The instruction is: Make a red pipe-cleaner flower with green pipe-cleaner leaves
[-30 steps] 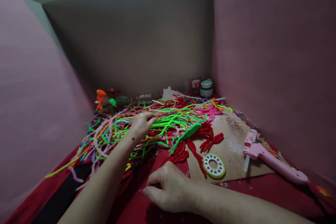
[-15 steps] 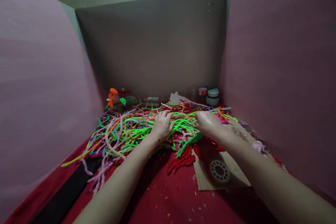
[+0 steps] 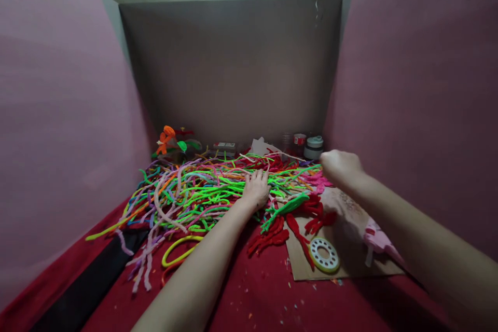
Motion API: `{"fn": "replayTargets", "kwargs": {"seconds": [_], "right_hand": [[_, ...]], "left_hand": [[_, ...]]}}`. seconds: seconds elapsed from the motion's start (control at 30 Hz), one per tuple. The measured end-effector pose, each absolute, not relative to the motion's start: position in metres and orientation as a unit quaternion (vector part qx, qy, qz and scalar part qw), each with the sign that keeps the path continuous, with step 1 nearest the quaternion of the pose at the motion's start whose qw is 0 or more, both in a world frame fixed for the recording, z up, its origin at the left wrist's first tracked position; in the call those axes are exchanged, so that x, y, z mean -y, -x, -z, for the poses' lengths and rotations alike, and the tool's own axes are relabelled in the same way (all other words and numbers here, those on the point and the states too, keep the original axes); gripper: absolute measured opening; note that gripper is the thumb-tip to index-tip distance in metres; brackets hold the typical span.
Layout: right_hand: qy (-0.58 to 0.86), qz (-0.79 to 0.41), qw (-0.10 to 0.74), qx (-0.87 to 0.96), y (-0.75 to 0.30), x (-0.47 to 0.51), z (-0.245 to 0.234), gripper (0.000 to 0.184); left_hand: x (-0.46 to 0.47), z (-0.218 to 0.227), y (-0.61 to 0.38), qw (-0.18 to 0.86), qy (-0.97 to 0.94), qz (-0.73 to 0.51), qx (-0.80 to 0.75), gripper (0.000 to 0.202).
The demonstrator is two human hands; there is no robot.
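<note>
A tangled heap of fuzzy pipe cleaners [image 3: 218,187], many bright green, spreads over the red cloth. My left hand [image 3: 257,189] lies on the heap with its fingers stretched out over the green ones. To its right and raised, my right hand [image 3: 341,167] is closed in a fist. A green pipe cleaner [image 3: 307,168] runs from the heap up to that fist; its end is hidden inside. Below, between the hands, lie a bundle of green pipe cleaners [image 3: 288,210] and red bent pieces [image 3: 272,238].
A tape roll [image 3: 330,266] lies on a cardboard sheet [image 3: 303,272], with a pink tool [image 3: 376,237] at right. Behind the heap stand an orange flower [image 3: 166,137] and a lidded container [image 3: 314,149]. A black strip [image 3: 97,280] lies left; pink walls [image 3: 420,88] rise at both sides.
My right hand has moved right, away from the heap, uncovering red pieces and the pink tool. My left hand has shifted slightly right and down over the green pipe cleaners.
</note>
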State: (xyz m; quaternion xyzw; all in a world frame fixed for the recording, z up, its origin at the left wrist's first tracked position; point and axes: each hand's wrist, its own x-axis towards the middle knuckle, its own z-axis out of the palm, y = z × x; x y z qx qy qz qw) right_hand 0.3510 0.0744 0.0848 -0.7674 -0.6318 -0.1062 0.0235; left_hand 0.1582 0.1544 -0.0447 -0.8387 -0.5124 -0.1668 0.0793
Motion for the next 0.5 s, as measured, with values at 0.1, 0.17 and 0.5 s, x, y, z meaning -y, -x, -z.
{"fn": "replayTargets", "kwargs": {"seconds": [0.1, 0.17, 0.5], "right_hand": [[0.793, 0.17, 0.079, 0.58, -0.365, -0.06, -0.107, 0.026], [0.78, 0.227, 0.198, 0.549, -0.364, -0.057, -0.112, 0.03], [0.649, -0.076, 0.274, 0.706, -0.274, -0.148, -0.048, 0.025]], "left_hand": [[-0.15, 0.042, -0.158, 0.083, 0.838, 0.178, 0.51, 0.049], [-0.145, 0.038, -0.158, 0.089, 0.833, 0.191, 0.511, 0.052], [-0.133, 0.012, -0.116, 0.119, 0.766, 0.224, 0.59, 0.047]]}}
